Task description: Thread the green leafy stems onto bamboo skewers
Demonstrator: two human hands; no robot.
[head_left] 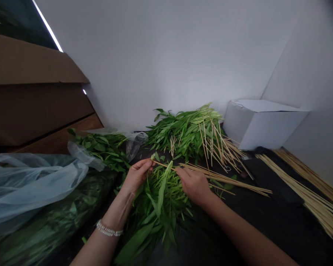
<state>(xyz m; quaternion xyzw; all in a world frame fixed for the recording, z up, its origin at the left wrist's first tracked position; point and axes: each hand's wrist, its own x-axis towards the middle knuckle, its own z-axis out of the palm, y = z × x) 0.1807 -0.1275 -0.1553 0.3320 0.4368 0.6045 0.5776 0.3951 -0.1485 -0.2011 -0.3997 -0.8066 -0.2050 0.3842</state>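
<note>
My left hand (139,173) pinches a cut green stem at the far end of a thin wooden skewer (161,163). The fingers of my right hand (194,183) are closed round that skewer's other end. Between the two hands, a leafy green stalk (163,188) hangs from the skewer, its pale stem crossing it; whether it is pierced I cannot tell. Beneath lies a heap of leafy greens (177,192), partly hidden by my hands. Loose skewers (233,178) lie just beyond my right hand.
More greens (177,127) are piled against the wall, with several skewers (215,142) on them. A white box (266,123) stands at right, bundled sticks (308,192) before it. Plastic bags (39,181) of greens lie at left, below a cardboard box (30,107).
</note>
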